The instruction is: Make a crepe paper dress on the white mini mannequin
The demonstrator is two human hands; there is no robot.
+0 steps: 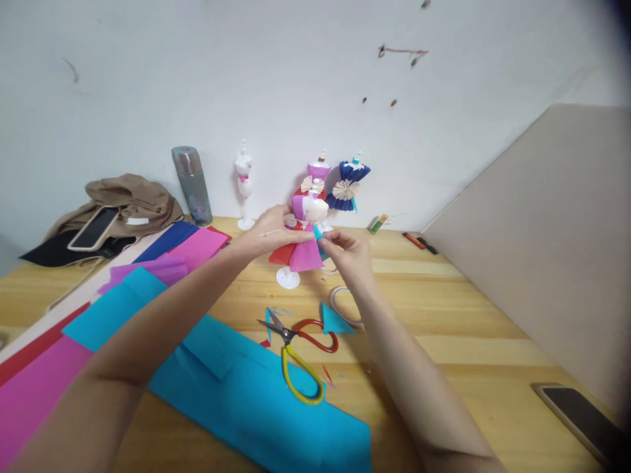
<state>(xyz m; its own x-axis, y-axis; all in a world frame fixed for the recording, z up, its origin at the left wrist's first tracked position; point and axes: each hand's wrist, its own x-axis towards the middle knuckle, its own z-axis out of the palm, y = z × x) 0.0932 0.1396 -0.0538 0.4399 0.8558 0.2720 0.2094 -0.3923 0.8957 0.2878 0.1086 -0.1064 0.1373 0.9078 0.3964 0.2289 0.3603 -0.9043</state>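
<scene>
A small white mannequin point(316, 209) with a purple paper top and a skirt of red, pink and blue paper panels point(306, 256) leans between my hands. My left hand point(270, 231) closes around its waist, with the thumb lying along the top of the skirt. At the skirt's right side, my right hand point(349, 253) pinches a small piece of turquoise paper point(317, 232) against the waist. The fingertips partly hide how that piece is fixed. Below my hands lie open scissors point(287, 336) with one red and one yellow handle, a turquoise paper triangle point(336, 320) and a tape roll point(340, 289).
Behind stand a bare mannequin point(243, 180), a purple-topped one point(319, 171) and a navy-dressed one point(345, 190). Turquoise sheets point(256, 387) and other coloured paper cover the left. A thermos point(192, 187), brown cloth point(125, 197), a phone point(93, 228) and another phone point(582, 420) flank the workspace.
</scene>
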